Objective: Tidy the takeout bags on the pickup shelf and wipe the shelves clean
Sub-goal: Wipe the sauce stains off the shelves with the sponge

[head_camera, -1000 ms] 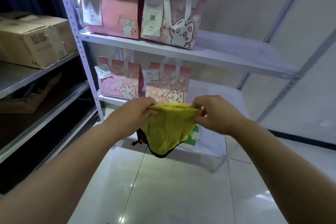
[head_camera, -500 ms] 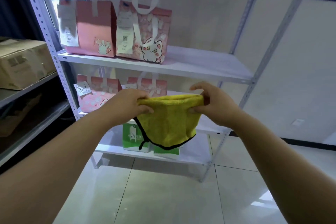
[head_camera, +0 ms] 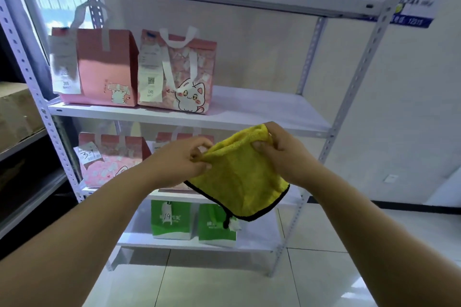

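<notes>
Wiping looks not yet begun: the left hand (head_camera: 184,164) and right hand (head_camera: 282,154) each pinch the folded yellow microfibre cloth (head_camera: 239,177) before the white metal shelf (head_camera: 262,109), where the pink paper takeout bags (head_camera: 134,70) stand neatly grouped.

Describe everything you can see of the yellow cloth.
The yellow cloth looks like plush microfibre, edged with black piping, with a small white tag at its lowest corner. It hangs in the air in front of the shelf rack. The left hand pinches its top left corner; the right hand grips the top right corner, held higher.
</notes>
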`<state>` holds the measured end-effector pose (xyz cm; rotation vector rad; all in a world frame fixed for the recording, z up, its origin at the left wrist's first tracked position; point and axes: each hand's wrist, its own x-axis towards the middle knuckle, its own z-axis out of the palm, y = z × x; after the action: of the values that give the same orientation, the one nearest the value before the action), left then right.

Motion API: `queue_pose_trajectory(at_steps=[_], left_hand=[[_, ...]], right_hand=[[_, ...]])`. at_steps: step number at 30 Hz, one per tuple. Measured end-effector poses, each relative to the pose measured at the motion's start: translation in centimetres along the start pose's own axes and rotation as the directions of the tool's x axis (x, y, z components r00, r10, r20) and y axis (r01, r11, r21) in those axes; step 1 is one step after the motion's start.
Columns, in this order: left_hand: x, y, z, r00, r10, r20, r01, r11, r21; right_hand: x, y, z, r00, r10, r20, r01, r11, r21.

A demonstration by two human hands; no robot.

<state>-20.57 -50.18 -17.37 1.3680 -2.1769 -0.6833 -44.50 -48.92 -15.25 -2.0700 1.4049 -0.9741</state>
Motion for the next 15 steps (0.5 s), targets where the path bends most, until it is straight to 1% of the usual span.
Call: queue_pose_trajectory(at_steps=[2,4,7,9,11,12,13,15], left_hand=[[1.7,0.3,-0.2,0.998,0.039,0.046,-0.034,0.992,-0.122],[3.6,0.7,-0.3,0.994,0.095,0.052,-0.079,0.967,-0.244],[6.5,1.3,-0.9,0.983,0.183,0.015,-0.174,0.951,-0.256],[8.5,1.4,-1.4,0.979,0.201,-0.025,-0.2,0.936,-0.289],[10.3,1.3,-1.8,0.98,0.19,-0.051,-0.196,0.922,-0.333],[11.2,1.2,-2.0,0.98,0.185,-0.07,-0.198,0.92,-0.338],[12.1,1.0,-2.2,0.978,0.187,-0.095,-0.208,0.92,-0.333],[13.9,0.8,-2.6,0.971,0.195,-0.136,-0.23,0.916,-0.33]], right_hand=[[1.6,-0.3,-0.1,1.0,-0.01,0.028,0.01,1.0,-0.014],[3.1,-0.4,0.0,0.998,-0.006,0.064,0.009,0.999,-0.048],[5.3,-0.1,-0.4,0.997,0.027,0.076,-0.021,0.997,-0.081],[6.6,0.4,-1.2,0.988,0.081,0.129,-0.078,0.997,-0.028],[7.7,1.2,-2.0,0.971,0.132,0.198,-0.14,0.99,0.024],[8.2,1.7,-2.3,0.966,0.147,0.214,-0.15,0.989,-0.003],[8.6,2.1,-2.5,0.964,0.156,0.214,-0.145,0.987,-0.068],[9.3,3.1,-2.5,0.968,0.179,0.178,-0.143,0.969,-0.202]])
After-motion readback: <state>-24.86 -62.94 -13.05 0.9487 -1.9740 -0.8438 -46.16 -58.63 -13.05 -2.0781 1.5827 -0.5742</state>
